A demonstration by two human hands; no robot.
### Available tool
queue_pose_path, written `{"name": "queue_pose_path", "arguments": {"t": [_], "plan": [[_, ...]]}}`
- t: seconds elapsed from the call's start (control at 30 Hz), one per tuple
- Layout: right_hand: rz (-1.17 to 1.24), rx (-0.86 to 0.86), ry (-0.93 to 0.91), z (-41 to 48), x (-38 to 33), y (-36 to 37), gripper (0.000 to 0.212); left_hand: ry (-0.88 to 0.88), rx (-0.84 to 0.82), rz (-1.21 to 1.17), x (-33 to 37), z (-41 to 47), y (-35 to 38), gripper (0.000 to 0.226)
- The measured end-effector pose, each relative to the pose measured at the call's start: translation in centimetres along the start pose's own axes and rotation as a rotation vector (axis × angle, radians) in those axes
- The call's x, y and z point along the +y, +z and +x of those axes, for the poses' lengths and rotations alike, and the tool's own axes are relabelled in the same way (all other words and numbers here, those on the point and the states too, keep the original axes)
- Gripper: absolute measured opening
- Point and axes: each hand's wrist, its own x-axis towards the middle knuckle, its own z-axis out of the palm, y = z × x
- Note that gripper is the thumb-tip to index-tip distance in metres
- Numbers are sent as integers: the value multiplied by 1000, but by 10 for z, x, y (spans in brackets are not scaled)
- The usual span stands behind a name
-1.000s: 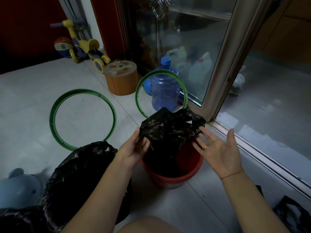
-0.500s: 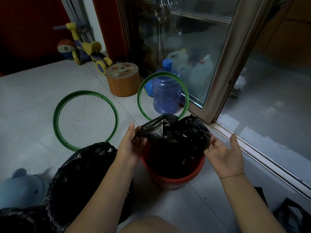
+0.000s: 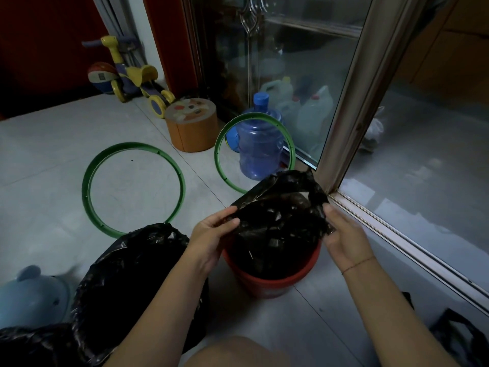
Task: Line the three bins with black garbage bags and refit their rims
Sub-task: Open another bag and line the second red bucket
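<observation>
Left hand (image 3: 211,234): I pinch black garbage bag (image 3: 280,218) edge, left of red bin (image 3: 270,284)
Right hand (image 3: 344,242): I grip opposite edge
Bag mouth: spans left-right, just above red bin

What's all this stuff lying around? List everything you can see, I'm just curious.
red bin: 1, red, on the floor under the hands
black garbage bag: 1, black, held over the red bin
bagged bin: 1, covered in black, left of the red bin
green rims: 2, green, one flat on the floor, one upright before the water bottle
water bottle: 1, blue, by the glass door
round stool: 1, orange, behind the rims
ride-on toy: 1, yellow, far left
domed thing: 1, light blue, bottom left
left hand: 1, grips the bag's left edge
right hand: 1, grips the bag's right edge
</observation>
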Motion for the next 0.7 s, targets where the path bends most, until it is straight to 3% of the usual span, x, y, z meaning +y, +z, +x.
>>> {"name": "queue_pose_path", "arguments": {"t": [0.27, 0.47, 0.57, 0.7], "plan": [[-211, -191, 29, 9, 1, -4, 56, 35, -234, 62, 2, -3, -14, 78], [-230, -310, 56, 20, -23, -25, 48, 65, -324, 193, 9, -2, -39, 83], [-261, -322, 99, 31, -32, -42, 52, 61, -327, 417, 10, 1, -51, 89], [-523, -362, 127, 40, -32, -64, 59, 52, -332, 936, 11, 1, -59, 98]]}}
